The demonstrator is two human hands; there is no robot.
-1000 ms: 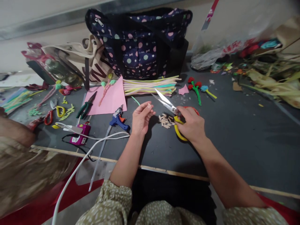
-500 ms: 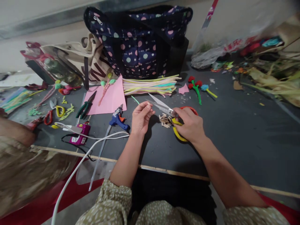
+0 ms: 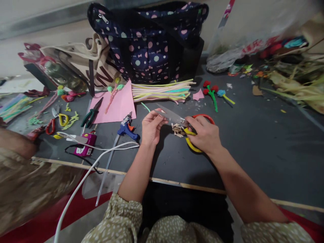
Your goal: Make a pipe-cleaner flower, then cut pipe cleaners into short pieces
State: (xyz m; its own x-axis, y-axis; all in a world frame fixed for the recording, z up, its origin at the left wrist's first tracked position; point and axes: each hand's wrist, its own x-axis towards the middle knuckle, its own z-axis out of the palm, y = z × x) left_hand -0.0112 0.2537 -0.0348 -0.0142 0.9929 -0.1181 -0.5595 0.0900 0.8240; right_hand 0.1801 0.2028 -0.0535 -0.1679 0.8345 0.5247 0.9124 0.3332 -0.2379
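Observation:
My left hand [image 3: 151, 128] is closed in a pinch, with a small pale bit, apparently a pipe cleaner, at its fingertips. A green pipe cleaner [image 3: 145, 107] shows behind that hand; whether it is held or lies on the table I cannot tell. My right hand [image 3: 204, 131] grips scissors [image 3: 174, 117] by their red and yellow handles, the blades nearly together and pointing left against the left fingertips. Just below the blades, a small pile of short pale cut pieces [image 3: 178, 130] lies on the dark table [image 3: 253, 152].
A bundle of pipe cleaners [image 3: 159, 91] lies behind my hands, beside pink paper [image 3: 118, 113]. To the left are a blue glue gun [image 3: 128, 131], pliers [image 3: 92, 114], a purple power box [image 3: 87, 144] and white cable [image 3: 86, 180]. Pipe-cleaner flowers [image 3: 212, 96] lie right; a polka-dot bag [image 3: 149, 50] stands behind.
The scissor blades have moved from apart to nearly together at my left fingertips. Both hands stay in almost the same place.

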